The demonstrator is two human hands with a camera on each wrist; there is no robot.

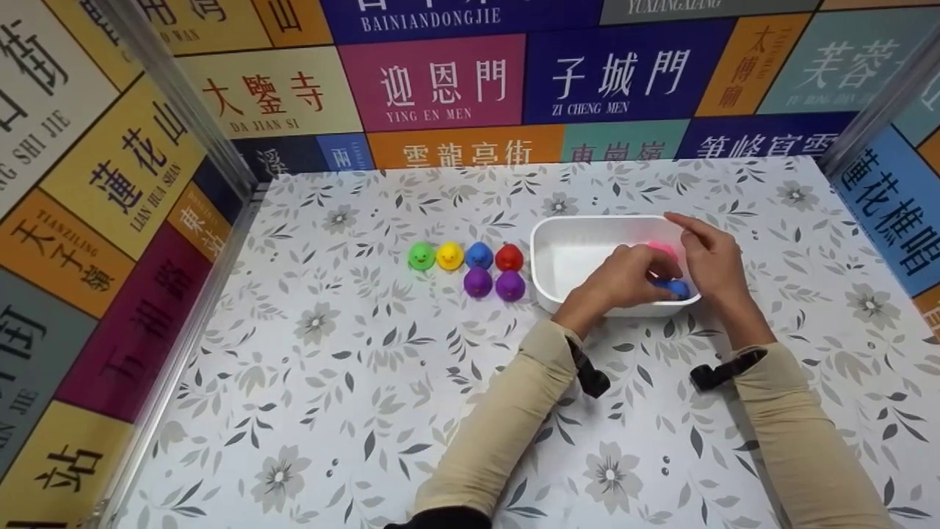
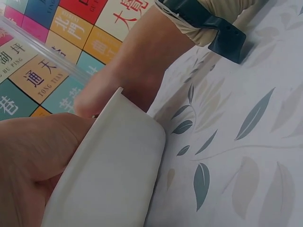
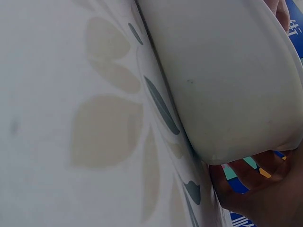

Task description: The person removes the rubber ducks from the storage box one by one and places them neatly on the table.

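Note:
A white rectangular box [image 1: 576, 253] stands on the table with my left hand [image 1: 624, 275] reaching in over its near rim. The left thumb and curled fingers pinch a blue toy duck [image 1: 674, 290] at the right end of the box. Behind those fingers shows a pink toy duck [image 1: 661, 248], partly covered. My right hand [image 1: 712, 257] grips the box's right end from outside, one finger along the far corner of the rim. In the right wrist view its bent fingers [image 3: 246, 179] lie against the end wall.
Left of the box, a back row holds a green duck [image 1: 421, 256], a yellow duck [image 1: 449, 256], a blue duck [image 1: 479, 256] and a red duck [image 1: 508, 257]. Two purple ducks, one a purple duck [image 1: 477, 282], sit in front. Printed panels [image 1: 433, 81] border the flowered table [image 1: 316, 411].

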